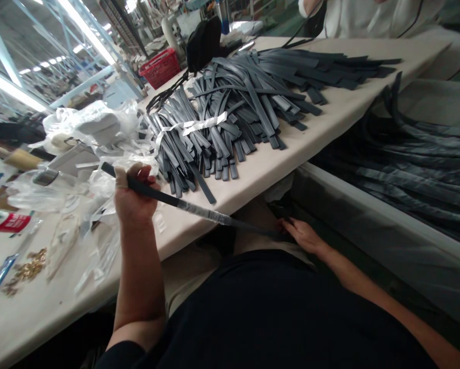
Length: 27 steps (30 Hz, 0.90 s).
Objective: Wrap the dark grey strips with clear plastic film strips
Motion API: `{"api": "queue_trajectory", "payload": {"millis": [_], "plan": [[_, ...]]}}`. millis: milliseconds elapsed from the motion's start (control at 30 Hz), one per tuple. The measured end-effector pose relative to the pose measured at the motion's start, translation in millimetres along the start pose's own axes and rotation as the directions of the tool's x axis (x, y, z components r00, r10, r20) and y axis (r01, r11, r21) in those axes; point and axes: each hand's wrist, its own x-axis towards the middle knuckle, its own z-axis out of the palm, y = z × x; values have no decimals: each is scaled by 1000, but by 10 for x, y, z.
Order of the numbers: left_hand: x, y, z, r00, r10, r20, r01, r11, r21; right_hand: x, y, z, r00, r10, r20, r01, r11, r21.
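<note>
My left hand (132, 197) is closed around one dark strap (164, 197), held above the front edge of the cream table (330, 115). The strap slants down to the right, and its far end reaches my right hand (301, 234), which rests low by my lap and pinches that end. Part of the strap near the middle looks wrapped in clear film. A large heap of the same dark straps (248, 102) lies on the table beyond my left hand; one bundle in it is tied with a white band (199, 124).
Clear plastic bags (99, 128) pile up left of the heap. Small brass fittings (27, 269) lie near the left front. A red basket (160, 66) stands at the back. More straps fill a bin (406, 154) at right. Another person in white (368, 18) sits across.
</note>
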Motion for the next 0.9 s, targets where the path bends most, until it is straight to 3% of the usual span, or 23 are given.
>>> {"api": "queue_trajectory", "payload": {"millis": [133, 267, 367, 500, 667, 800, 900], "plan": [[127, -27, -96, 990, 103, -91, -93, 989, 115, -289, 110, -92, 1000, 2, -25, -4, 997, -78], [213, -92, -148, 990, 110, -88, -102, 990, 93, -496, 223, -180, 1000, 15, -10, -16, 990, -143], [164, -125, -124, 1000, 8, 11, -8, 999, -52, -557, 315, -212, 994, 41, -98, -62, 972, -227], [-70, -92, 64, 972, -72, 226, 111, 979, -169, -490, 281, -165, 977, 14, -213, -82, 946, -313], [-358, -18, 355, 941, -14, 337, 51, 993, -102, -236, -230, 55, 980, -135, -148, 93, 962, -258], [-481, -20, 472, 914, -18, 405, 52, 996, -75, 52, -841, 264, 948, -320, -5, 320, 947, 14], [-527, -52, 540, 912, -51, 408, 77, 996, -47, 256, -1193, 391, 908, -406, 109, 387, 908, 158]]}}
